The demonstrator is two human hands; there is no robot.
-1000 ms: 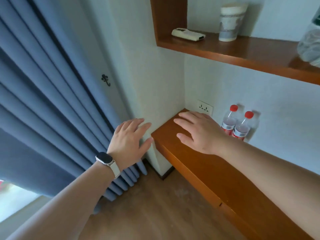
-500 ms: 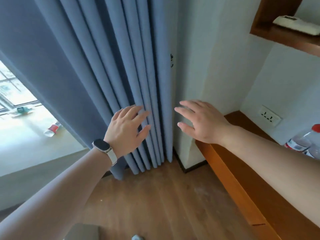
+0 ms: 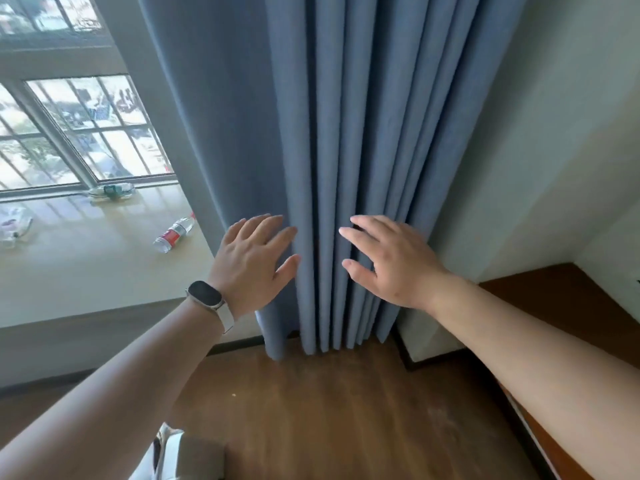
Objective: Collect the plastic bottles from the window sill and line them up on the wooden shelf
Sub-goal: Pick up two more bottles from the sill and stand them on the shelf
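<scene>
The blue curtain (image 3: pixel 346 150) fills the middle of our view, and to its left the pale window sill (image 3: pixel 86 271) spreads under the window (image 3: pixel 69 133). The wooden shelf (image 3: pixel 571 306) shows only as a corner at the right, with no bottle on the part we see.

Both our hands are spread flat and hold nothing: the left hand (image 3: pixel 254 265), with a watch (image 3: pixel 206 295) on the wrist, and the right hand (image 3: pixel 391 265) hang in front of the curtain folds.

On the sill lie the bottles. The nearest is the red-label bottle (image 3: pixel 174 233), on its side just beside the curtain edge. A green-label bottle (image 3: pixel 110 191) lies further back by the window frame, and a crumpled clear bottle (image 3: pixel 14 225) at the far left.

We judge the step is the reach. It is best to send the left hand to the red-label bottle, close around its middle, and lift it clear of the curtain.

No writing on the labels can be read.
</scene>
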